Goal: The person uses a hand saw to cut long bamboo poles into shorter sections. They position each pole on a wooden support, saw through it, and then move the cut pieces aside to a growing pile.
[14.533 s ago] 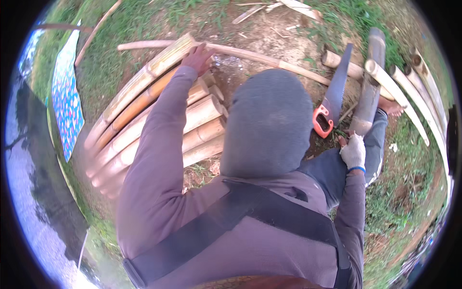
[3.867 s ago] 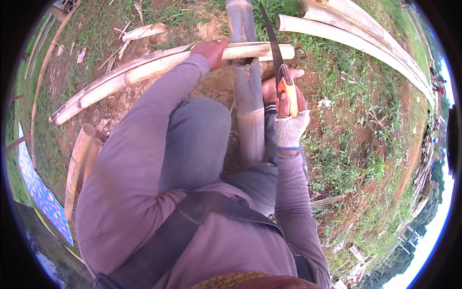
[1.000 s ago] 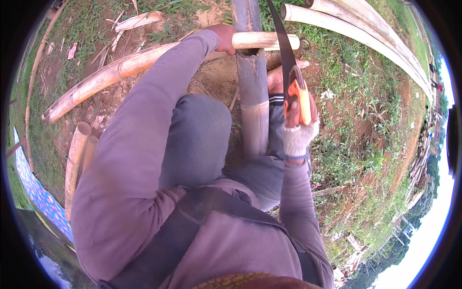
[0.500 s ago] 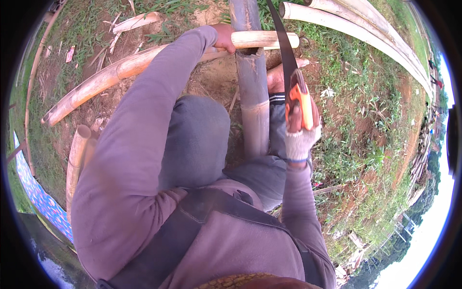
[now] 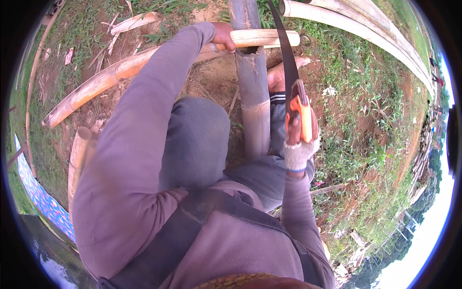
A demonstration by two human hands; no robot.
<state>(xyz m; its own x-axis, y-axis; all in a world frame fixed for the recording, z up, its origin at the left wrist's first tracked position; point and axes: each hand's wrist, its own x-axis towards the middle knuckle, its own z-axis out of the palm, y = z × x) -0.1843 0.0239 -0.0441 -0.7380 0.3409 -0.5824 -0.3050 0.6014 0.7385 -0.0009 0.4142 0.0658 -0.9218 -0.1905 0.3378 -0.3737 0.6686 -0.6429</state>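
Note:
My right hand point(image 5: 306, 130), in a fingerless light glove, is closed round the orange handle of a handsaw point(image 5: 290, 65). The dark curved blade points away from me and crosses a pale bamboo pole point(image 5: 257, 36) close to its right end. On that pole, left of the blade, my left hand point(image 5: 223, 36) is clasped, its fingers partly hidden. The pole rests across a thick grey bamboo trunk point(image 5: 253, 86), by a jagged hole in the trunk's upper side. The trunk runs back between my legs.
My bare foot point(image 5: 279, 77) is beside the trunk, near the blade. Several long bamboo poles point(image 5: 332, 26) lie at the far right. A bamboo offcut point(image 5: 135, 23) lies far left, and a cut bamboo length point(image 5: 78, 156) is by my left elbow. Grass and soil surround me.
My right hand has drawn the saw back a little toward my body, the blade still across the pole. My left hand keeps its hold, almost unmoved.

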